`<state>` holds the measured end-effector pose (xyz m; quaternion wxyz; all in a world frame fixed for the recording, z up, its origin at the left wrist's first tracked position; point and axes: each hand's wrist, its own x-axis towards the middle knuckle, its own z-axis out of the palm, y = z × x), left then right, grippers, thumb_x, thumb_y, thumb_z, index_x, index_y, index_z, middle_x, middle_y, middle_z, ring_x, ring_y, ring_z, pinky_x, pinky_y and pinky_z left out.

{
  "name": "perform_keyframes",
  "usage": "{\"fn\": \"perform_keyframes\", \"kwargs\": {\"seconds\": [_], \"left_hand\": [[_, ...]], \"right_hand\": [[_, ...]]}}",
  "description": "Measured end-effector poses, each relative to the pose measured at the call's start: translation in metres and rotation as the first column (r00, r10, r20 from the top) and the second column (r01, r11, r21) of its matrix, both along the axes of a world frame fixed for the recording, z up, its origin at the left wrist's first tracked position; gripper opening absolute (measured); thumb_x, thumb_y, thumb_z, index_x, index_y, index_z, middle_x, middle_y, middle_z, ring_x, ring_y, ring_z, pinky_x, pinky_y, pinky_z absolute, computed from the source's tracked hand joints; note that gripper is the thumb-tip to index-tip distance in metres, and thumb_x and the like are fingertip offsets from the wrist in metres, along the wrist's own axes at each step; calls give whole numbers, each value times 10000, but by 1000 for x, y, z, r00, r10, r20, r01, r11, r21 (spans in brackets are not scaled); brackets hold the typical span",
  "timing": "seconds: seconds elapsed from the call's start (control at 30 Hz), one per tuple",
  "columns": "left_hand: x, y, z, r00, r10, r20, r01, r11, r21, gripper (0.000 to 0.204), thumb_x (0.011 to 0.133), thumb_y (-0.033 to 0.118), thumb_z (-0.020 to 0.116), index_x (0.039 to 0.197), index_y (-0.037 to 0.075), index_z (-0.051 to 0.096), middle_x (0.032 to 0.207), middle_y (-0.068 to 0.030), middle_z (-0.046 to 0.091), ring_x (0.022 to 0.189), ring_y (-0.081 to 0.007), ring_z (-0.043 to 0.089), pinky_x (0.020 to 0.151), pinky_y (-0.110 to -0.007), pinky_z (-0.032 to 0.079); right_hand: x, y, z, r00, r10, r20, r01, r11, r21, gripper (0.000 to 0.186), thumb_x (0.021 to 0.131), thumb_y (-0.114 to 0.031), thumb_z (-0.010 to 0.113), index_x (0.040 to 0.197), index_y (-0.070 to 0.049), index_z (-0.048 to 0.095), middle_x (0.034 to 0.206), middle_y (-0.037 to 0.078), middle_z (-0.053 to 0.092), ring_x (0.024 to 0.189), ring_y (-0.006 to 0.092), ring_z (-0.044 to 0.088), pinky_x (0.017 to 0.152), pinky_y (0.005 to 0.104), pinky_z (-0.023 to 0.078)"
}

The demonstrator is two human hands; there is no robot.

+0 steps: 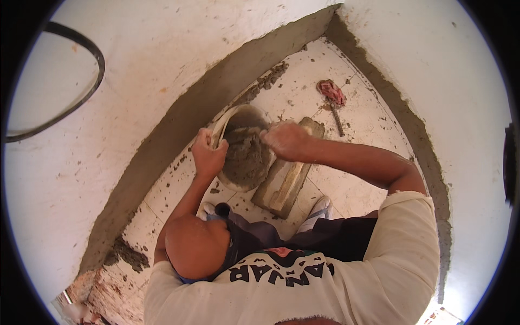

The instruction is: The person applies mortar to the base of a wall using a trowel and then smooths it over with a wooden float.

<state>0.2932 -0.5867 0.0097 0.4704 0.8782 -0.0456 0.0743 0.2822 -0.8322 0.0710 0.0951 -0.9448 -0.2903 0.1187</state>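
A round, pale bucket (238,116) stands tilted on the floor, with wet grey mortar (246,154) inside. My left hand (210,153) is closed on its left rim, thumb towards the inside. My right hand (286,141) is closed in a fist at the bucket's right rim. Whatever that fist holds is hidden, and the hand is slightly blurred. Beneath and beside it lies a mortar-smeared plastering float (265,189) with a long pale handle bar (290,184); my right hand and forearm cover part of its far end.
A crumpled red cloth (331,93) and a dark rod (337,119) lie beyond the float. Fresh grey mortar bands (179,119) run along both walls' bases, meeting at the far corner. Mortar crumbs (271,76) litter the tiles. A black hose (97,54) curves at far left.
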Motion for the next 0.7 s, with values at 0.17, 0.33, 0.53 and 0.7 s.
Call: {"fn": "perform_keyframes", "kwargs": {"seconds": [0.17,0.33,0.53,0.7], "left_hand": [[0,-20,8,997,-67,-36,66,997,-27,246,740,89,737,855,32,528,702,-45,474,631,-142,428,606,-297,419],[3,-17,-4,994,-31,-108,12,985,-171,241,756,103,738,859,41,529,691,-28,500,628,-119,440,600,-283,419],[5,-2,2,992,-25,-125,13,995,-100,237,770,116,737,860,49,528,685,-9,505,621,-97,446,599,-268,418],[11,6,-5,992,8,-123,-19,996,-89,240,768,117,745,856,52,531,687,-8,513,621,-87,449,596,-267,420]], "right_hand": [[17,-36,-19,943,-185,-278,85,938,-336,300,860,-125,595,1118,22,640,919,210,703,870,346,703,759,450,584],[-17,-29,-102,606,-255,-754,362,932,-24,593,869,-300,669,1392,-58,529,1132,196,673,920,306,695,775,416,580],[-48,2,-92,430,-192,-882,516,854,65,662,864,-358,665,1421,-53,480,924,140,653,793,235,667,774,383,561],[-52,-28,-98,944,-34,-328,131,952,275,530,867,-288,636,1340,-71,531,980,198,654,861,340,679,760,425,558]]}}
